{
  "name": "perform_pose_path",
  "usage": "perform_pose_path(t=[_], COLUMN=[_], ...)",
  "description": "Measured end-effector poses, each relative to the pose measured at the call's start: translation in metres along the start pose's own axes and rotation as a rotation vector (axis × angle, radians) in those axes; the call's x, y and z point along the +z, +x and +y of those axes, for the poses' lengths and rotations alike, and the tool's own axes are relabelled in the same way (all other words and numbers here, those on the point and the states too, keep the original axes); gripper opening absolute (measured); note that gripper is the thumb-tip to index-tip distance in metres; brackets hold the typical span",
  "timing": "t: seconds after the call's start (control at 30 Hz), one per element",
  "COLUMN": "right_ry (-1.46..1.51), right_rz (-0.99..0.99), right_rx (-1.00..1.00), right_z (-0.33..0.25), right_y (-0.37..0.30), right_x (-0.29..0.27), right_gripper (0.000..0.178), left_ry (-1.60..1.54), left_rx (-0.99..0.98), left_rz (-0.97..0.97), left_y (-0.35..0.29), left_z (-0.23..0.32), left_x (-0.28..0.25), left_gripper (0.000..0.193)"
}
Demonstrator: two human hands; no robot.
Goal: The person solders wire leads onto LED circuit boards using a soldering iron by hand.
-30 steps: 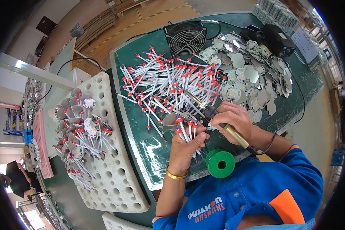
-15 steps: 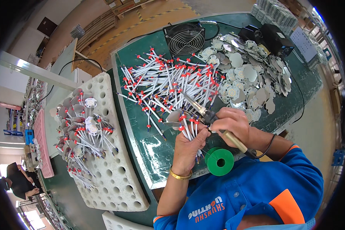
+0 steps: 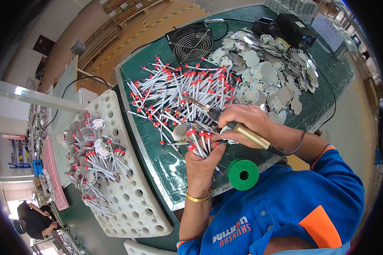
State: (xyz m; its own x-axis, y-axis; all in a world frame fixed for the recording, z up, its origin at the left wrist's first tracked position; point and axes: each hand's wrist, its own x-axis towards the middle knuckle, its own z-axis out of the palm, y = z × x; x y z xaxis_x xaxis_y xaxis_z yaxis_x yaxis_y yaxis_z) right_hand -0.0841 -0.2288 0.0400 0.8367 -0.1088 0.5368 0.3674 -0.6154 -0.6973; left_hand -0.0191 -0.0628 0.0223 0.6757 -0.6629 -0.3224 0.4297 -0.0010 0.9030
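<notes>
My left hand (image 3: 202,168) is closed around a small bunch of white cables (image 3: 204,143) with red collars; a grey round plate (image 3: 181,132) sits beside their far ends. In my right hand (image 3: 253,123) is a soldering iron (image 3: 256,138) with a gold-coloured handle, its metal tip pointing far left over the cable pile. My two hands nearly meet at the fingertips, and what lies between them is partly hidden. A green spool (image 3: 252,178) stands just right of my left hand, with a thin wire running from it toward that hand.
Loose white cables with red collars (image 3: 174,91) cover the green table's middle. Round LED boards (image 3: 281,91) are heaped at the right, behind them a black box (image 3: 297,30). A black fan (image 3: 192,44) stands at the back. Left, a white perforated foam board (image 3: 134,202) carries cabled boards (image 3: 87,159).
Both hands, the bunch and the iron appear slightly further left in the picture, as the whole view has shifted a little. My grips on the cables and the soldering iron stay the same.
</notes>
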Motion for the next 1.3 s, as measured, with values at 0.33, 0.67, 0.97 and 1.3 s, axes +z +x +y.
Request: perform_pose_path(t=[0.33,0.67,0.97,1.3], right_ry=[0.082,0.102,0.000,0.053], right_rz=[-0.329,-0.413,-0.051,0.057], right_rx=[-0.051,0.024,-0.043,-0.255], right_z=[-0.002,0.003,0.007,-0.008], right_y=[0.016,0.020,0.015,-0.031], right_x=[-0.011,-0.006,0.002,-0.026], right_gripper=[0.030,0.032,0.031,0.037], left_ry=[0.079,0.037,-0.103,-0.404], left_rx=[-0.019,-0.018,-0.156,-0.157], left_rz=[-0.078,-0.073,0.011,0.161], left_y=[0.005,0.009,0.007,-0.024], left_z=[-0.001,-0.005,-0.016,-0.002], left_x=[-0.004,-0.008,-0.014,-0.017], left_gripper=[0.009,0.008,0.007,0.011])
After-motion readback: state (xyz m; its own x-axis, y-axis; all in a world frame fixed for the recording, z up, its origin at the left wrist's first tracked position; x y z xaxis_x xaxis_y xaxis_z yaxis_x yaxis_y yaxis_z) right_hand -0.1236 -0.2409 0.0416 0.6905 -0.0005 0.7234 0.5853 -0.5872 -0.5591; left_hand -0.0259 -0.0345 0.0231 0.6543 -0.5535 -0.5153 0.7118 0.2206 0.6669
